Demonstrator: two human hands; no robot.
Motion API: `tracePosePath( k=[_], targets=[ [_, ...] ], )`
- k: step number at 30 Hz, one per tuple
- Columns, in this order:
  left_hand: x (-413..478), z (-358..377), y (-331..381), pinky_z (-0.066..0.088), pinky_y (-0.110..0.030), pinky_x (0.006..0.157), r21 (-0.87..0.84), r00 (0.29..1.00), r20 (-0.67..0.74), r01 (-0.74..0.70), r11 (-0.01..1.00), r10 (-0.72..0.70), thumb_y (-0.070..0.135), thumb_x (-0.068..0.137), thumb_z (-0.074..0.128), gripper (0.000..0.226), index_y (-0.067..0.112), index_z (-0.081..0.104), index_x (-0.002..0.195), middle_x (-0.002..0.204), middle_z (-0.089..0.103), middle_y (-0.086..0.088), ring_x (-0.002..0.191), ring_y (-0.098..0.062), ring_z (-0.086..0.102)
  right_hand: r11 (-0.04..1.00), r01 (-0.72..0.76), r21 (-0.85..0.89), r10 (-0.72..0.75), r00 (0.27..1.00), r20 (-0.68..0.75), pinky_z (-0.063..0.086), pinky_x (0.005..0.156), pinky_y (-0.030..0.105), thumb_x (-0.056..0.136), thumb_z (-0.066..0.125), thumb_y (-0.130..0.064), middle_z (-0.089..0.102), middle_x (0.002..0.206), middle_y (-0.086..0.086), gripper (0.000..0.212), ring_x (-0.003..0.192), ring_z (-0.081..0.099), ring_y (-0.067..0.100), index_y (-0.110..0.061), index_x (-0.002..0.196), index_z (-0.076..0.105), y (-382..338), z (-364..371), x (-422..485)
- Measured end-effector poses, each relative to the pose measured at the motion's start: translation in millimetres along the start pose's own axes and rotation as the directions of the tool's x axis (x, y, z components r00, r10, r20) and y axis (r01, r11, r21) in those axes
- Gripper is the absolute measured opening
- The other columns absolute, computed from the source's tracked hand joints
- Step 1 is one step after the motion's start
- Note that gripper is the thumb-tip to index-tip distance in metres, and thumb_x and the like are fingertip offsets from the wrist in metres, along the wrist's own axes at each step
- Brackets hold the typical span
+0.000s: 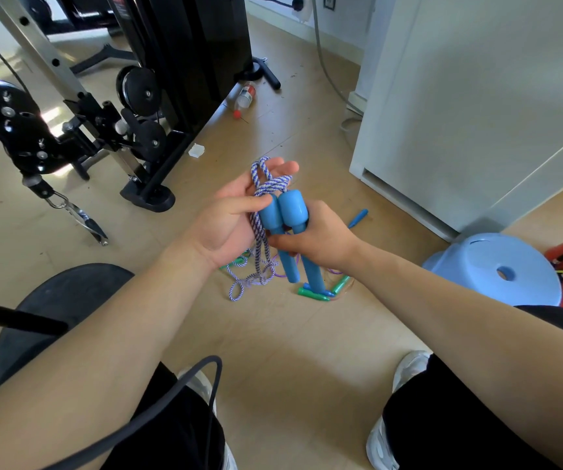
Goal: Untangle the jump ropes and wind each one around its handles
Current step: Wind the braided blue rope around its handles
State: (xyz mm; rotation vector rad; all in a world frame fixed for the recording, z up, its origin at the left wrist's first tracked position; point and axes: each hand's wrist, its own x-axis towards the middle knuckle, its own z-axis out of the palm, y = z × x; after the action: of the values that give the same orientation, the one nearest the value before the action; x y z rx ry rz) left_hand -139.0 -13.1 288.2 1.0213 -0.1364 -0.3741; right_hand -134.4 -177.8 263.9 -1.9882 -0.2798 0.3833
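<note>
Head view: my right grip (320,237) clasps both blue handles (285,212), upright.
Striped rope (271,184): just left of handles, pinched by my left grip (232,218).

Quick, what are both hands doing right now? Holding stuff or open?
Left hand: holds the striped rope, thumb pressed over it.
Right hand: grips the two blue handles together.

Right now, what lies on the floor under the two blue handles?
Green handles and a loop of striped rope lie there. The blue handles and right hand cover the rest.
</note>
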Motion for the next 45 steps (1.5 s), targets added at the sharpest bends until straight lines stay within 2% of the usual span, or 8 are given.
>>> tracePosePath(
  k=[8,15,26,30,33,36,39,45],
  targets=[
    [5,8,-8,0.048,-0.033,0.100,-0.104,0.988,-0.154,-0.002,0.995,-0.014,-0.006,0.096,0.032,0.042,0.009,0.052,0.130,0.124,0.068,0.000,0.125,-0.018,0.058,0.973,-0.052,0.224,0.025,0.992,0.122,0.056,0.080,0.038,0.086,0.071,-0.009,0.066,0.082,0.001,0.016,0.077,0.064,0.013,-0.007,0.100,0.062,-3,8,-8],
    [6,14,-8,0.049,-0.032,0.100,-0.122,0.984,-0.174,0.010,0.992,-0.031,-0.003,0.098,0.034,0.040,0.008,0.051,0.132,0.127,0.066,-0.003,0.125,-0.022,0.059,0.860,-0.171,0.481,0.031,0.958,0.285,0.058,0.083,0.043,0.091,0.061,0.001,0.066,0.094,0.012,0.025,0.091,0.070,0.037,0.001,0.114,0.055,0,13,-10],
    [6,15,-11,0.051,-0.038,0.097,0.012,0.970,-0.242,0.025,1.000,-0.021,-0.004,0.098,0.035,0.034,0.008,0.052,0.126,0.119,0.070,-0.002,0.111,-0.025,0.062,0.987,-0.038,0.154,-0.002,0.968,0.252,0.046,0.066,0.016,0.089,0.071,-0.019,0.055,0.077,-0.012,0.022,0.068,0.054,0.001,-0.029,0.095,0.052,5,3,0],
    [4,18,-12,0.056,-0.030,0.080,0.084,0.958,-0.286,0.043,0.996,-0.017,-0.007,0.097,0.035,0.035,0.005,0.052,0.125,0.110,0.072,-0.002,0.102,-0.023,0.061,1.000,0.004,-0.023,0.002,0.967,0.257,0.054,0.089,0.042,0.075,0.071,-0.050,0.064,0.093,-0.007,0.035,0.093,0.065,0.017,-0.037,0.101,0.052,5,10,3],
    [3,19,-9,0.056,-0.028,0.072,0.024,0.963,-0.267,0.057,0.998,-0.048,-0.008,0.093,0.033,0.035,0.003,0.051,0.121,0.108,0.071,-0.008,0.095,-0.021,0.059,0.993,0.019,-0.114,0.010,0.969,0.247,0.053,0.091,0.045,0.068,0.071,-0.064,0.065,0.093,-0.012,0.049,0.094,0.065,0.016,-0.038,0.105,0.051,6,8,3],
    [2,18,-9,0.053,-0.031,0.077,0.074,0.973,-0.224,0.079,0.994,-0.061,0.000,0.096,0.043,0.027,0.006,0.051,0.121,0.113,0.069,-0.008,0.091,-0.018,0.061,0.995,-0.005,-0.103,0.033,0.962,0.271,0.053,0.084,0.035,0.073,0.078,-0.055,0.065,0.084,-0.012,0.037,0.084,0.064,0.013,-0.034,0.096,0.056,3,2,0],
    [1,16,-14,0.051,-0.026,0.085,0.288,0.965,-0.264,0.077,0.954,0.001,0.006,0.097,0.056,0.030,0.005,0.051,0.126,0.111,0.070,-0.003,0.096,-0.010,0.065,0.997,-0.030,-0.064,0.049,0.944,0.328,0.056,0.087,0.046,0.076,0.078,-0.049,0.068,0.094,0.011,0.045,0.086,0.065,0.026,-0.018,0.103,0.060,2,0,-3],
    [-2,9,-11,0.052,-0.020,0.070,0.328,0.945,-0.327,0.108,0.939,0.006,0.000,0.099,0.049,0.026,0.003,0.052,0.125,0.096,0.069,-0.001,0.084,-0.006,0.067,0.994,-0.046,-0.100,0.075,0.947,0.313,0.048,0.074,0.032,0.083,0.075,-0.044,0.059,0.080,0.007,0.039,0.071,0.053,0.012,-0.010,0.097,0.060,-4,-5,-6]
  ],
)
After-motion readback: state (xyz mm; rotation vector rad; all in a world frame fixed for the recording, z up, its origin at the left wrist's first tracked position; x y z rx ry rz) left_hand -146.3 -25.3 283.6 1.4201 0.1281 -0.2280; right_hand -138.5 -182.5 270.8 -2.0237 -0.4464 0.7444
